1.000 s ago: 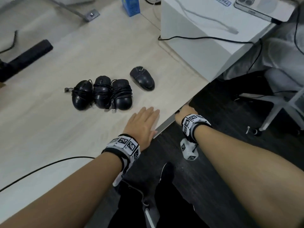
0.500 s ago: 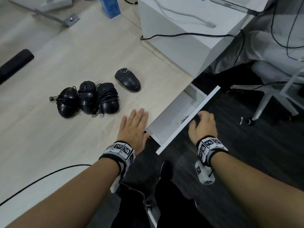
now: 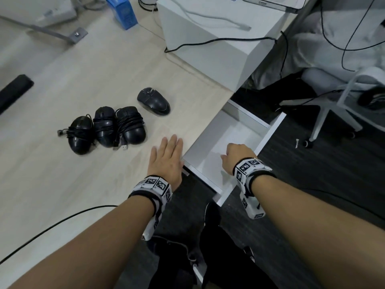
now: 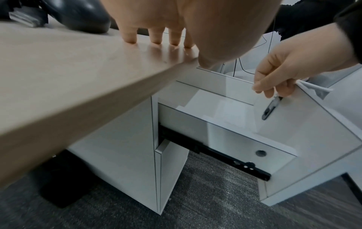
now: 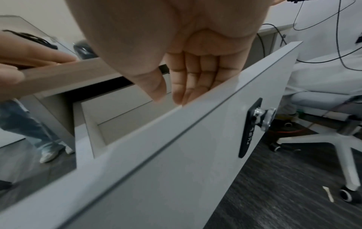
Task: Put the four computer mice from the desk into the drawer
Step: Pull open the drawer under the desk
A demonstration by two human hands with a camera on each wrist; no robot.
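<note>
hands [image 3: 166, 159] over pale wood desk [image 3: 62, 184], dark carpet [image 3: 312, 163].

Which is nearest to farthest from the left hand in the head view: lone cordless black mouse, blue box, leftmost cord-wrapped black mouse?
From the left hand, flat on the desk edge:
1. Lone cordless black mouse, ahead of the fingertips.
2. Leftmost cord-wrapped black mouse, far left of the row of three.
3. Blue box, at the desk's back edge.
</note>
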